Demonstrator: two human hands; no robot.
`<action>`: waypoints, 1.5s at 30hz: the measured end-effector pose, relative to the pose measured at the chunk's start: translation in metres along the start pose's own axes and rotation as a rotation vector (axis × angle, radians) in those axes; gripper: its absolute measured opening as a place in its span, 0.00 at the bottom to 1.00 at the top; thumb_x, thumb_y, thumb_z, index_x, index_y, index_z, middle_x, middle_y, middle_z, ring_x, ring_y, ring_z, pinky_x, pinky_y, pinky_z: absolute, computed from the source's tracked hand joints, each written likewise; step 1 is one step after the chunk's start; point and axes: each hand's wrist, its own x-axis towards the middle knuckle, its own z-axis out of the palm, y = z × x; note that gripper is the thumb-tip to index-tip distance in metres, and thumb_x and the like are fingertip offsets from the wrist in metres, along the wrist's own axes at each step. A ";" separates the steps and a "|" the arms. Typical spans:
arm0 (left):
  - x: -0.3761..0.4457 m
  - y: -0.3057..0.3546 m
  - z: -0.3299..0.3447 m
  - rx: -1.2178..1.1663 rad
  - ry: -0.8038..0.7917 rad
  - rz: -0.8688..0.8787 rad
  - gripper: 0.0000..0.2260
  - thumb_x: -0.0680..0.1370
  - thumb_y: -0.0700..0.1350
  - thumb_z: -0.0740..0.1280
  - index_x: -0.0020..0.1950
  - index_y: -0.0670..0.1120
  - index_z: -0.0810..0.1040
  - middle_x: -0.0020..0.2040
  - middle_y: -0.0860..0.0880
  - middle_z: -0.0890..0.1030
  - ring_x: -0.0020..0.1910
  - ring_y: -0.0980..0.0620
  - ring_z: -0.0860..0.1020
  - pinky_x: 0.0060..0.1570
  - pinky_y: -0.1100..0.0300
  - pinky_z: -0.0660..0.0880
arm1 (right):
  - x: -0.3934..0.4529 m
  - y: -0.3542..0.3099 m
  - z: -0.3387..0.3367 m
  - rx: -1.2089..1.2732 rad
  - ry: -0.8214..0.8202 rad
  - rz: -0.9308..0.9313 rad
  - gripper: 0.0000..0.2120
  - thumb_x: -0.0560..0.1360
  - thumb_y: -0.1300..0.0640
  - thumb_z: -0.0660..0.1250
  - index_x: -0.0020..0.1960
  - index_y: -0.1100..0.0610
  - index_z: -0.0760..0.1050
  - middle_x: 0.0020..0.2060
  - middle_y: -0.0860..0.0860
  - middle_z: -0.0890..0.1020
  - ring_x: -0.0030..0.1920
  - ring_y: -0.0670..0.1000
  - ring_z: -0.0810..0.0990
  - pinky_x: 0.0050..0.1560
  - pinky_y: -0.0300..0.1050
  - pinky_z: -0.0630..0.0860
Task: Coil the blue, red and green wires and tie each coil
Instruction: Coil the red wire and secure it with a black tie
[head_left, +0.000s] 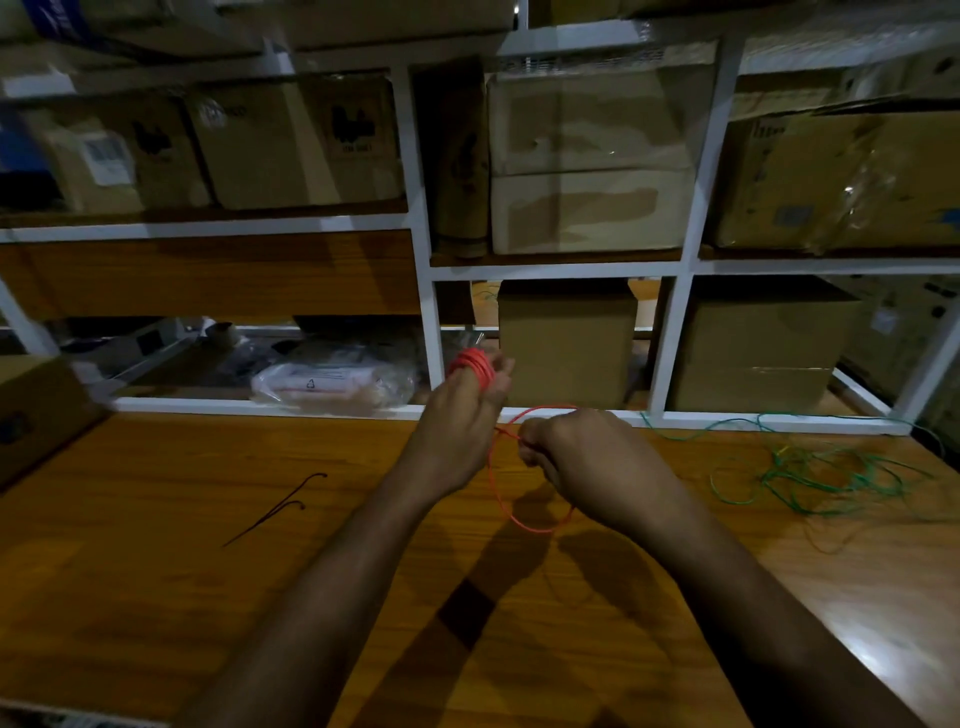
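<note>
Pinching the red wire (524, 522) between curled fingers (531, 457), my right hand (582, 457) is holding a slack loop that is hanging down just above the desk (156, 571). My left hand (457, 431) is held upright beside it, fingers straight and close together, with a tight red coil (471, 366) wound round their upper part; a strand is running from that coil down to the right hand. The wire is thin, bright orange-red and glossy.

I am seeing the green wire (810, 467) lying loose and tangled on the desk to the right, well apart from both hands, one strand trailing along the foot of the white shelf frame (421, 260). I cannot tell where the blue wire is. To the left, two thin dark ties (275, 506) with hooked ends are lying on the bare wood, near each other.

Behind the hands, the shelf is holding cardboard boxes (566, 343) on several levels and a clear plastic bag (332, 384) on the lowest level left of the upright. The bag is showing a recycling triangle; the box labels are too blurred for me to read. Another carton (36, 410) is sitting at the desk's left edge.
</note>
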 end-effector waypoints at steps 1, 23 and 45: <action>-0.001 0.001 0.001 0.169 -0.016 0.025 0.16 0.84 0.55 0.54 0.62 0.46 0.73 0.57 0.49 0.77 0.53 0.56 0.75 0.54 0.57 0.74 | 0.000 0.001 -0.002 -0.033 0.013 -0.004 0.07 0.81 0.52 0.61 0.53 0.49 0.76 0.45 0.51 0.81 0.45 0.53 0.79 0.43 0.48 0.75; -0.019 -0.007 -0.021 -1.388 -0.830 -0.292 0.20 0.84 0.52 0.52 0.37 0.43 0.71 0.39 0.36 0.78 0.19 0.56 0.71 0.62 0.53 0.74 | 0.028 0.046 0.024 -0.270 0.310 0.066 0.05 0.78 0.57 0.64 0.53 0.53 0.71 0.41 0.51 0.82 0.42 0.55 0.80 0.39 0.45 0.62; -0.001 0.008 -0.036 -1.685 -0.257 -0.224 0.14 0.82 0.47 0.60 0.44 0.38 0.76 0.70 0.27 0.67 0.73 0.35 0.65 0.74 0.43 0.61 | 0.021 0.045 0.048 0.141 0.066 0.188 0.10 0.83 0.48 0.57 0.57 0.52 0.72 0.43 0.53 0.82 0.44 0.56 0.80 0.37 0.47 0.69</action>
